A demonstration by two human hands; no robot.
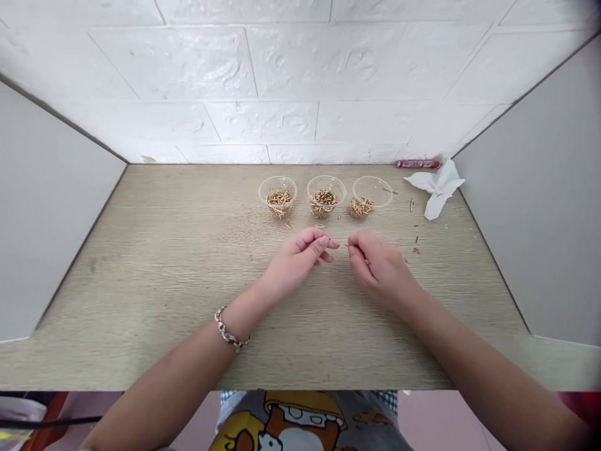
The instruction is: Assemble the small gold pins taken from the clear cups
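Over the middle of the table, my left hand (307,250) has its thumb and index finger pinched together. A tiny dark bit shows at those fingertips, too small to name. Facing it across a narrow gap, my right hand (378,263) is closed, with a thin pin-like piece (346,245) sticking out toward the left hand. Just beyond the hands stand three clear plastic cups: the left cup (278,180), the middle cup (326,180) and the right cup (372,181). Each holds many small brass-coloured pins, and the right one looks tilted.
Several loose pins lie around the cups, one brass pin (412,205) to their right. A white crumpled tissue (437,186) and a red marker-like tube (417,164) lie at the back right. A white brick-pattern wall (291,119) and grey side panels (539,188) enclose the table (154,269).
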